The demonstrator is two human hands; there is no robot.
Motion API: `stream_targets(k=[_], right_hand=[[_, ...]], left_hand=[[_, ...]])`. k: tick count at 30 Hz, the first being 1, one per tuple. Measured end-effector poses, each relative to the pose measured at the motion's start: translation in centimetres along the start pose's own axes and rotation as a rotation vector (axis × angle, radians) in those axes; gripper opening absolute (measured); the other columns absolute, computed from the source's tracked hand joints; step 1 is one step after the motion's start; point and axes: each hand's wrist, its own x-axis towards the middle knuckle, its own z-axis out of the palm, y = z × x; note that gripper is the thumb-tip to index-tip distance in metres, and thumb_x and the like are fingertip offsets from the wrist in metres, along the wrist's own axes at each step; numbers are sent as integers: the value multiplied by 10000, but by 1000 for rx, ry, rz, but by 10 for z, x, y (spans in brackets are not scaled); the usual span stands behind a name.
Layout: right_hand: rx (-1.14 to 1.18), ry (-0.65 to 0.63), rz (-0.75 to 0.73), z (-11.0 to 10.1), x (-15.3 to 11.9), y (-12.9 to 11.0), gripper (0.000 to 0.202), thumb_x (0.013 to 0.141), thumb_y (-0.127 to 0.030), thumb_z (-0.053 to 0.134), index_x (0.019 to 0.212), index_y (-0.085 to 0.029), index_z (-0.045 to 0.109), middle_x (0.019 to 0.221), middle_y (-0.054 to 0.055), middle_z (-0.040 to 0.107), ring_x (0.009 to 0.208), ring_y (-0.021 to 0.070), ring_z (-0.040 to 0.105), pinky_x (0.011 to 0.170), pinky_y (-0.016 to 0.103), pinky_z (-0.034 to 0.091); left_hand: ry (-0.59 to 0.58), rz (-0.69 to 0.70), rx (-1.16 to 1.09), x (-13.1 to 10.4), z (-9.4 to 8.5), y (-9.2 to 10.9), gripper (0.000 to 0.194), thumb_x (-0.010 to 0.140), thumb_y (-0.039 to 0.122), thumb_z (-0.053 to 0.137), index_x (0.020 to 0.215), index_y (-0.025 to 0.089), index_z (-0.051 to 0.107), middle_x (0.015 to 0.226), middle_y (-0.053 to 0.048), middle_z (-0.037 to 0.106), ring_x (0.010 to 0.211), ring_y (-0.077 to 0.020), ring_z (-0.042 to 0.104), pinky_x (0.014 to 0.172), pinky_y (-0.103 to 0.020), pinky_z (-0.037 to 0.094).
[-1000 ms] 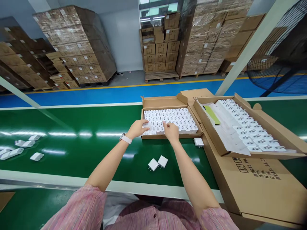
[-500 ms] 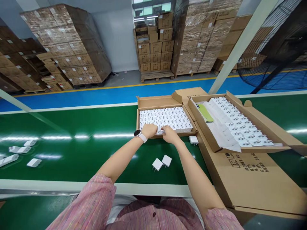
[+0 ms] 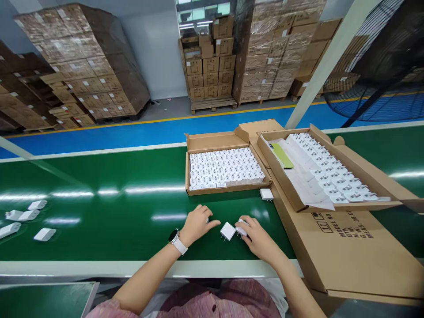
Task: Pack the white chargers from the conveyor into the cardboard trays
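Observation:
My left hand, wearing a watch, hovers over the green belt with curled fingers and the thumb stretched out. A small part of a white plug charger shows at its fingers; the rest is hidden. My right hand grips another white plug charger between thumb and fingers, low over the belt. Between the hands, a white plug charger lies on the belt with its prongs toward me. Beyond them is an open carton packed with rows of chargers; its front row is only partly filled, at the left.
A single charger lies by the carton's right front corner. On the right, a second open carton holds chargers, white paper and a yellow-green object, resting on a large flat box. Several chargers lie far left on the green belt.
Both hands have left the near edge of the carton and come back toward me. My right hand now has a charger in its fingers. My view has shifted slightly.

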Motion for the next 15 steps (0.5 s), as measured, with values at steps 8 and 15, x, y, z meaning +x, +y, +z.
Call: stream_targets(k=[8,15], right_hand=[[429,431,255,-9,13,6,519,926,-622,578,1260,-226,544,1093,114,690,952,275,679,838,438,583],[-46,672,269,-39,109,-14,528,1028,-525,446,1403,-157,500,1225,178,666,1042,296,631,889,405,510]], left_hand=[[-36,119,37,4,31,59,799,682,765,819,1267,246,654,1194,-136,669,1087,-347,606,787,-415,544],[82,69,73,8,62,81,415,845,548,772,1063,204,693,1023,-134,633,1035,-363,598,839,-501,491]])
